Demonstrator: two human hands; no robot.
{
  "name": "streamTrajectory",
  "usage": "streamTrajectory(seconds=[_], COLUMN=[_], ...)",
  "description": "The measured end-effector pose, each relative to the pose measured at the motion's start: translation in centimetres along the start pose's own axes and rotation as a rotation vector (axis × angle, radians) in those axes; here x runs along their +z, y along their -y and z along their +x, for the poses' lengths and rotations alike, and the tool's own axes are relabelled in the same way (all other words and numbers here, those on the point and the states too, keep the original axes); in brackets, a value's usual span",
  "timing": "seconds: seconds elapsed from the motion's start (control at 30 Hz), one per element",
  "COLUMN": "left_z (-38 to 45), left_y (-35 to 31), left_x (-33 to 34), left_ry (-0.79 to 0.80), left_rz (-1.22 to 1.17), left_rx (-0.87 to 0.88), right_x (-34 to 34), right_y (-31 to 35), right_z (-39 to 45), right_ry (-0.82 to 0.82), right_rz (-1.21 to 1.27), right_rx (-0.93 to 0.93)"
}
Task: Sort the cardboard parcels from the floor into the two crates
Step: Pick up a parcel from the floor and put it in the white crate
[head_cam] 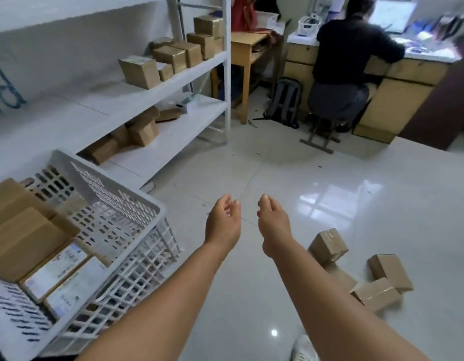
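Observation:
My left hand [223, 222] and my right hand [271, 222] reach forward side by side over the white floor, fingers loosely curled, holding nothing. A white plastic crate [137, 230] stands at the left, holding several cardboard parcels [24, 235], some with white labels. Several small cardboard parcels lie on the floor at the right: one [328, 244] just right of my right forearm, another [390, 270] further right, and one [378, 295] below it. Only one crate is in view.
A white shelving unit [173, 74] with more cardboard boxes runs along the left wall. A person sits on a stool [322, 134] at a desk at the back right, with a grey backpack [285, 102] beside it. A wooden table [246, 48] stands at the back centre.

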State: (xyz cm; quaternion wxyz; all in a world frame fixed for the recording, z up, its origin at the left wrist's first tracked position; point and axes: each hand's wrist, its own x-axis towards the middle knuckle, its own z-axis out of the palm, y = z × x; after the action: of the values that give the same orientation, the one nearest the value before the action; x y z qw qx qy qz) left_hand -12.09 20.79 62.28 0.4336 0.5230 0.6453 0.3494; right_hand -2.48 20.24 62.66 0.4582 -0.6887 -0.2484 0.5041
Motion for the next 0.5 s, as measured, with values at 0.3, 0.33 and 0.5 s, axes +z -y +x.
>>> streamTrajectory(seconds=[0.3, 0.33, 0.5], left_z=[0.4, 0.4, 0.9], left_y=[-3.5, -3.8, -4.9], left_x=[16.3, 18.2, 27.3], left_ry=[0.196, 0.215, 0.308], left_rz=[0.047, 0.058, 0.1], left_rx=[-0.059, -0.064, -0.099], right_x=[-15.3, -17.0, -25.0], right_y=[-1.0, -1.2, -2.5], right_z=[7.1, 7.9, 12.2], right_ry=[-0.203, -0.223, -0.279], right_rz=[0.094, 0.098, 0.175], right_rx=[0.111, 0.123, 0.178])
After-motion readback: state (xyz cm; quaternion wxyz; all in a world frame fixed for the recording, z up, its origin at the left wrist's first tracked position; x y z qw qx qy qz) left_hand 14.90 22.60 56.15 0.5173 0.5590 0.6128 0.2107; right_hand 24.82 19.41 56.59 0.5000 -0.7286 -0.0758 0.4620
